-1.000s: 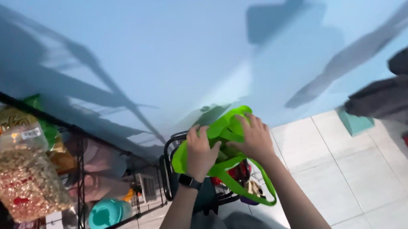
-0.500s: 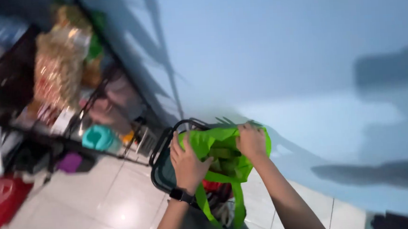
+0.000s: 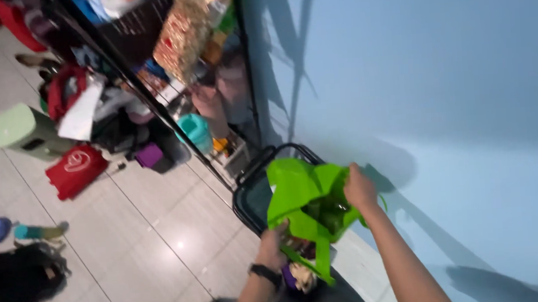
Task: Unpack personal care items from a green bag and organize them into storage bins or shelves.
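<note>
Both my hands hold a green bag (image 3: 303,195) over a black basket (image 3: 253,195). Right hand (image 3: 360,189) clamps its top edge. Left hand (image 3: 275,244) grips lower down.

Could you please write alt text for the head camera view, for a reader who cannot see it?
A person's two hands hold open a bright green fabric bag over a black-framed chair by a pale blue wall: the right hand grips its upper edge, the left hand, with a dark wristband, its lower part. Behind, a cluttered black shelf rack stands on a white tiled floor.

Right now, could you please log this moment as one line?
left hand: under green bag | right hand: grips bag rim | bag: over black chair | wall: blue
</note>
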